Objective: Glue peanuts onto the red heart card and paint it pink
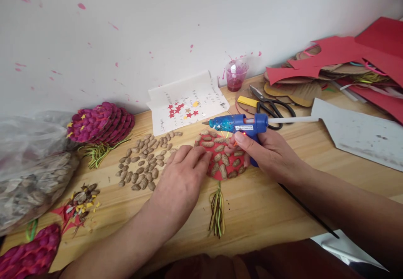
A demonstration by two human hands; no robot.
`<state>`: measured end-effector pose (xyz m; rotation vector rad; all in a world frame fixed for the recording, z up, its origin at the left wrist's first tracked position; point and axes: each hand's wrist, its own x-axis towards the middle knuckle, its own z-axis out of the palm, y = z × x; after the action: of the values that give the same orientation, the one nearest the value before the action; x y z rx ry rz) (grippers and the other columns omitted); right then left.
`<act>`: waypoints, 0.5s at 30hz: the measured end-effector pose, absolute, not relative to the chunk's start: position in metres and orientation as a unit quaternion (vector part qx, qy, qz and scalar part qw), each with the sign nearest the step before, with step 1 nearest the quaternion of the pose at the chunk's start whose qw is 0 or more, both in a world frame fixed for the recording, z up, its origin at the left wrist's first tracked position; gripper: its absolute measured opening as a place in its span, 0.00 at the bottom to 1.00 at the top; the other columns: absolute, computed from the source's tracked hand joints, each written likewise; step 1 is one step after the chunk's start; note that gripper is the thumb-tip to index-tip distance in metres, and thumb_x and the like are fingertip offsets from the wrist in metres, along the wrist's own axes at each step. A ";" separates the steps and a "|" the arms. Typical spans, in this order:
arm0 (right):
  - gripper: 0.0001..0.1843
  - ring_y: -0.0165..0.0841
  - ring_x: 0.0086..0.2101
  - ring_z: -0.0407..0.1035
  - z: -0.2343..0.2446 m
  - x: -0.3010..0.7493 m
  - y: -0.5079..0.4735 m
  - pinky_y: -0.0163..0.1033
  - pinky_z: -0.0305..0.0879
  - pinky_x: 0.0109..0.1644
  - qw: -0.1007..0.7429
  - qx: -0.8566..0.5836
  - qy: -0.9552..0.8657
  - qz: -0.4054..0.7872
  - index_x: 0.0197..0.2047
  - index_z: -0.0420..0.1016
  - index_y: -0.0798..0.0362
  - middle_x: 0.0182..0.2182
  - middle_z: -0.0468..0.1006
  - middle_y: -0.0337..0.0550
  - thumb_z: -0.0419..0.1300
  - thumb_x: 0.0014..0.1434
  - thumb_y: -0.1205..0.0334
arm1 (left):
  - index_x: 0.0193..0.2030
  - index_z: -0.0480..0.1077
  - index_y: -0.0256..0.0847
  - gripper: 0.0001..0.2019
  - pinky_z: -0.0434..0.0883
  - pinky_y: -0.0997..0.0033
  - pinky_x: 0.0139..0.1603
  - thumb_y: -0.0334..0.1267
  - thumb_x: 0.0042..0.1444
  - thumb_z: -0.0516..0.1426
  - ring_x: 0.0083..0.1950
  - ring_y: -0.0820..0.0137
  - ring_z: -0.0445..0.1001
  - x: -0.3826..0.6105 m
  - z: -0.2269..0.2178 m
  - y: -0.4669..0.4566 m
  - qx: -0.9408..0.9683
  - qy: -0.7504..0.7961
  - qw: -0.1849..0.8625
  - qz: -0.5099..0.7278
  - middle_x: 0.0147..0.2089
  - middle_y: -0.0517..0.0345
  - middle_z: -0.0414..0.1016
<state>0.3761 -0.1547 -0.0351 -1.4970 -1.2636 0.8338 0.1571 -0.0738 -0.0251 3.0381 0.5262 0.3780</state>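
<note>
A round red card [231,154] lies on the table with peanuts [223,170] across it and a yellow, green and dark tassel [217,209] below. My right hand [267,151] is wrapped round the handle of a blue hot glue gun [239,123], held above the card with its nozzle to the left. A white glue stick [294,120] juts from its back. At the card's left edge rests my left hand [185,172], fingers bent and close together; its fingertips are partly hidden, so what they hold cannot be made out. Loose peanuts [147,163] are spread to its left.
Paper stars lie on a white sheet [160,121] behind. Black scissors [273,107] and a stained plastic cup [236,75] stand farther back. Red card scraps [340,56] are piled right. At left are stacked purple discs [100,123] and a plastic bag [34,174].
</note>
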 end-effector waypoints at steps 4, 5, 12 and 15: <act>0.20 0.40 0.41 0.77 -0.038 0.377 -0.154 0.42 0.73 0.40 0.484 -0.621 -0.520 0.333 0.50 0.81 0.50 0.41 0.83 0.44 0.56 0.70 0.46 | 0.57 0.74 0.28 0.16 0.76 0.49 0.54 0.24 0.66 0.53 0.52 0.53 0.71 0.157 -0.026 -0.076 0.979 0.178 0.015 0.101 0.53 0.43 0.78; 0.20 0.41 0.41 0.77 -0.038 0.377 -0.154 0.42 0.73 0.40 0.487 -0.619 -0.520 0.331 0.50 0.81 0.50 0.42 0.83 0.45 0.56 0.70 0.46 | 0.57 0.74 0.29 0.16 0.76 0.49 0.55 0.24 0.66 0.53 0.52 0.53 0.71 0.157 -0.027 -0.076 0.979 0.181 0.014 0.094 0.53 0.43 0.78; 0.18 0.39 0.40 0.77 -0.040 0.375 -0.154 0.43 0.73 0.43 0.494 -0.611 -0.525 0.327 0.46 0.82 0.48 0.41 0.83 0.42 0.56 0.71 0.47 | 0.56 0.75 0.29 0.14 0.76 0.48 0.53 0.27 0.66 0.57 0.51 0.53 0.72 0.160 -0.027 -0.078 0.980 0.190 0.011 0.061 0.49 0.44 0.79; 0.17 0.39 0.41 0.77 -0.040 0.375 -0.154 0.44 0.73 0.44 0.496 -0.613 -0.522 0.325 0.46 0.81 0.48 0.39 0.83 0.42 0.56 0.71 0.47 | 0.55 0.76 0.29 0.13 0.77 0.47 0.51 0.28 0.65 0.58 0.50 0.52 0.73 0.161 -0.027 -0.077 0.980 0.191 0.013 0.060 0.48 0.44 0.79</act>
<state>0.3753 -0.1539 -0.0403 -1.4854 -1.2639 0.7878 0.1610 -0.0767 -0.0266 3.0531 0.5959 0.1882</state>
